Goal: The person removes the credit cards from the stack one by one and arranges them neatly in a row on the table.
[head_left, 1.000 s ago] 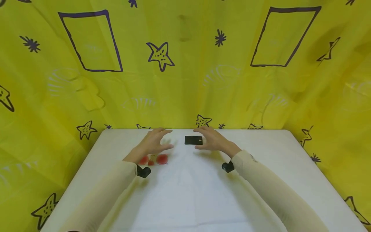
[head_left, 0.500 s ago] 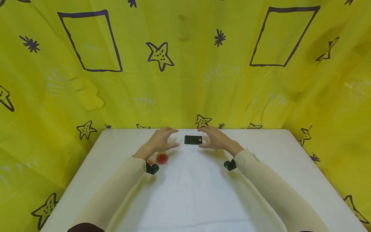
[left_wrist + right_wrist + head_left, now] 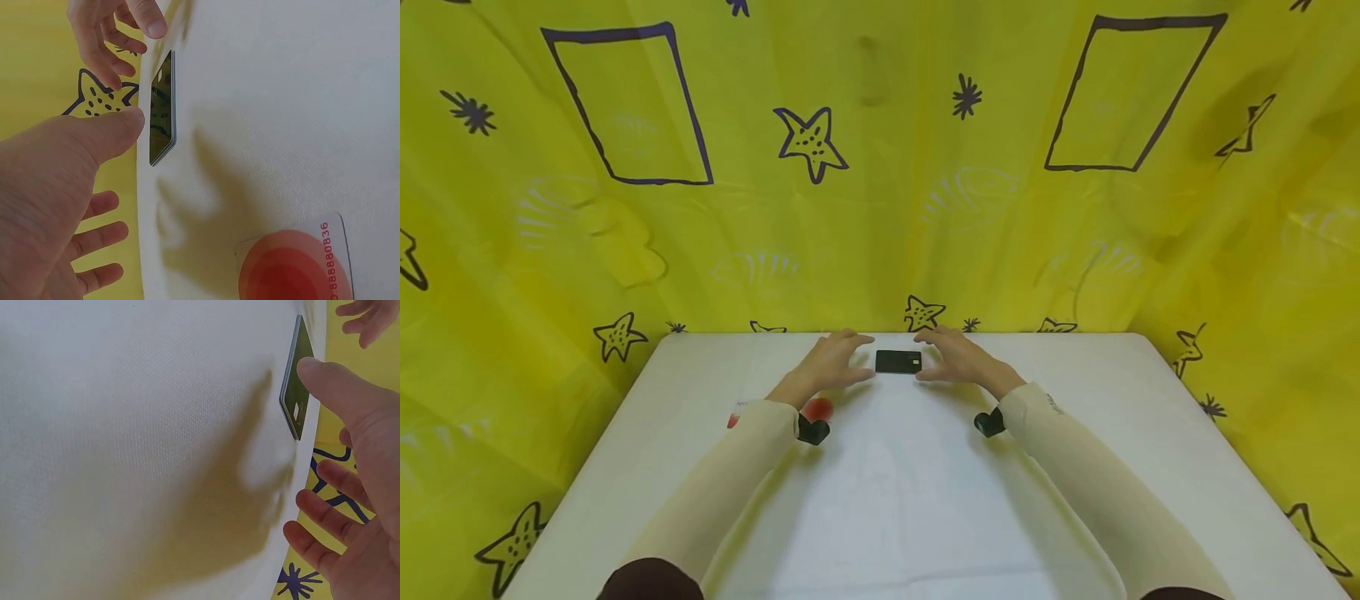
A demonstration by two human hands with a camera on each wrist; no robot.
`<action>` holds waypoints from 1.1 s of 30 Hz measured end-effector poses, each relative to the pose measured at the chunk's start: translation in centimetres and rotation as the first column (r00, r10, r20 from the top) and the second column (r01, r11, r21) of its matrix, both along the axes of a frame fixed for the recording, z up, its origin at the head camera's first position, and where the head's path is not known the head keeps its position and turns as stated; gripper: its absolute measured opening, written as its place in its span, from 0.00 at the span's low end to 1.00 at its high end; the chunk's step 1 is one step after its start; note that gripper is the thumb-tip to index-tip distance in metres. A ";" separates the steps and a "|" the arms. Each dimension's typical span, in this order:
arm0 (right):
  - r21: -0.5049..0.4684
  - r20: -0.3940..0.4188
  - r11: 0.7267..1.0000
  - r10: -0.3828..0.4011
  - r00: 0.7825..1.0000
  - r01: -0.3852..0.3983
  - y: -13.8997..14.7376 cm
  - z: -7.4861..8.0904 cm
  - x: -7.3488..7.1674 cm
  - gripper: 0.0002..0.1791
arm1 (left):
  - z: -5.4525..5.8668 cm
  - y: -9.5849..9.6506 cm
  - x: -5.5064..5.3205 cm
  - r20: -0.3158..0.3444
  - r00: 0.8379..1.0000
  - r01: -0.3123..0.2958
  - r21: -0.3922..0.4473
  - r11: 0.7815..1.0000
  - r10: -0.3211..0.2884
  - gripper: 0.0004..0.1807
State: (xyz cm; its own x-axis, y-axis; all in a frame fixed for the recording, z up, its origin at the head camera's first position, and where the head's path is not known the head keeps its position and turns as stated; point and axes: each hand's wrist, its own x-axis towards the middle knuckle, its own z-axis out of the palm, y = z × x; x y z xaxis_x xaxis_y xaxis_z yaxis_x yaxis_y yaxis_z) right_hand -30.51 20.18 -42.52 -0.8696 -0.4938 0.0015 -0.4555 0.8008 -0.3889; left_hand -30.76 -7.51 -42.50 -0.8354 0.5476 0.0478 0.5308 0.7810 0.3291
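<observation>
A dark bank card (image 3: 898,362) with a pale chip lies flat near the far edge of the white table. Its edge looks layered in the left wrist view, like a small stack of cards (image 3: 161,112). My left hand (image 3: 831,361) hovers just left of it, thumb and fingers spread. On the other side, my right hand (image 3: 958,358) is held the same way, close to the chip end. Neither hand visibly grips the card. Below my left wrist lies a white card with red circles (image 3: 287,269) and a printed number, partly covered by my forearm in the head view.
The white table (image 3: 910,492) ends at a yellow curtain (image 3: 880,225) printed with stars and fish, which also rises on both sides. Black wrist-worn pieces (image 3: 813,429) sit under both wrists. Shadows of the hands fall on the tabletop.
My left hand has moved right, toward the dark card, and its forearm now covers more of the red-circled card. My right hand shifted slightly right. The dark card stays in place on the table.
</observation>
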 end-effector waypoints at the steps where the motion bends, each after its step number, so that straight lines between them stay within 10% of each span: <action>1: 0.001 0.004 1.000 -0.003 1.000 0.003 0.0 0.0 -0.1 0.39 | 0.0 0.1 -0.1 0.000 1.000 0.002 -0.002 1.000 -0.002 0.36; 33: 0.056 0.020 0.998 -0.009 1.000 0.008 -0.9 -1.2 -1.1 0.31 | -1.4 3.1 -1.9 0.061 0.997 -0.032 -0.090 0.995 0.038 0.31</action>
